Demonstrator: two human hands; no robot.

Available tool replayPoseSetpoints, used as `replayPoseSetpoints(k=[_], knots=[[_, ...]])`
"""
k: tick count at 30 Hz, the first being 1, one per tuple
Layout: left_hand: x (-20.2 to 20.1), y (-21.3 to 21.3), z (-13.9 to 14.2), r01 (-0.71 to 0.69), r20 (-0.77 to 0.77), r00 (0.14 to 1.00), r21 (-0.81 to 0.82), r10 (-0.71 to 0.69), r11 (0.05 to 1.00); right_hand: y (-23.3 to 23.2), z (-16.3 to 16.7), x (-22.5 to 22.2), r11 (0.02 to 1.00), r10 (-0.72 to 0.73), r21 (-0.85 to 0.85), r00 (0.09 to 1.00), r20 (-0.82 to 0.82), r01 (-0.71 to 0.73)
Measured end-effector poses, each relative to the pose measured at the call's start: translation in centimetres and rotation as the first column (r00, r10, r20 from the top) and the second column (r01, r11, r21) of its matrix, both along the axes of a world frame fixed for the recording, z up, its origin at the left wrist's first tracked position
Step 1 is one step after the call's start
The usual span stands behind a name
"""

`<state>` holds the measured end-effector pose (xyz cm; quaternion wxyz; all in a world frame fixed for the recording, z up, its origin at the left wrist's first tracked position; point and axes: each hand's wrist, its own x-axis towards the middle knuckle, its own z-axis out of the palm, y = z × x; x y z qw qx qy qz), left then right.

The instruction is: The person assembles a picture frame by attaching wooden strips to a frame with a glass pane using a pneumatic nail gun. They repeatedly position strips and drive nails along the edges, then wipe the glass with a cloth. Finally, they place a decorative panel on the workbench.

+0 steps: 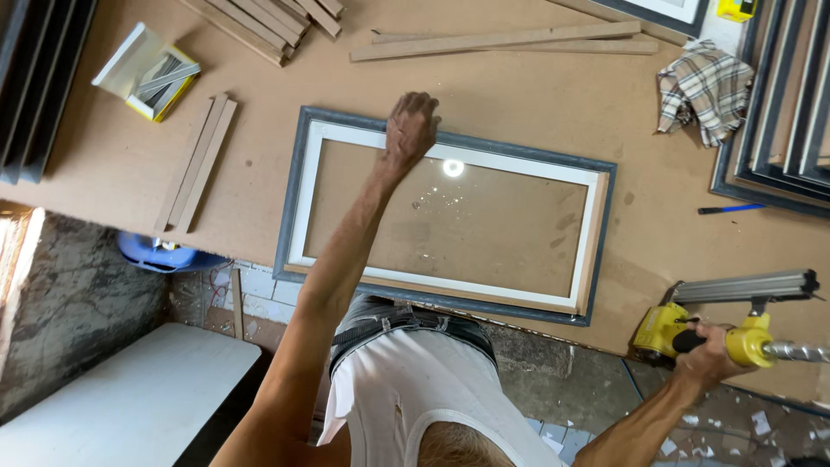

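A rectangular picture frame (605,227) with a grey outer edge and white inner border lies face down on the brown workbench (536,95), a glass pane in it. My left hand (410,127) reaches over the frame's far long edge, fingers curled down on it. My right hand (707,359) grips a yellow pneumatic nail gun (735,324) by its handle, at the bench's near right edge, apart from the frame.
Wooden strips (197,162) lie left of the frame, longer ones (506,41) at the back. A small open box of metal fasteners (147,72) sits far left. A checked cloth (705,86) and stacked frames (782,104) are at right. A blue pen (731,208) lies nearby.
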<state>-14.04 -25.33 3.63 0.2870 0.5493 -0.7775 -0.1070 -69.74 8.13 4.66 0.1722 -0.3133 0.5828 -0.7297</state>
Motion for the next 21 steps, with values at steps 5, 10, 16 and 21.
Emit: replayPoseSetpoints(k=[5, 10, 16, 21], knots=[[-0.9, -5.7, 2.0, 0.083, -0.077, 0.993, -0.153, -0.095, 0.985, -1.1, 1.4, 1.7, 0.999, -0.017, 0.031, 0.998, -0.066, 0.019], [-3.2, -11.5, 3.5, 0.145, 0.001, 0.989, -0.088, -0.145, 0.986, -1.7, 2.6, 3.2, 0.991, -0.050, 0.119, 0.989, -0.136, 0.067], [-3.0, -12.7, 1.9, 0.239, 0.108, 0.969, -0.182, -0.222, 0.954, -2.1, 2.6, 3.6, 0.979, -0.089, 0.167, 0.981, -0.174, 0.119], [0.6, -6.0, 0.0, 0.243, 0.016, 0.969, -0.208, -0.245, 0.947, -1.0, 1.6, 2.9, 0.983, -0.132, 0.122, 0.991, -0.034, 0.135]])
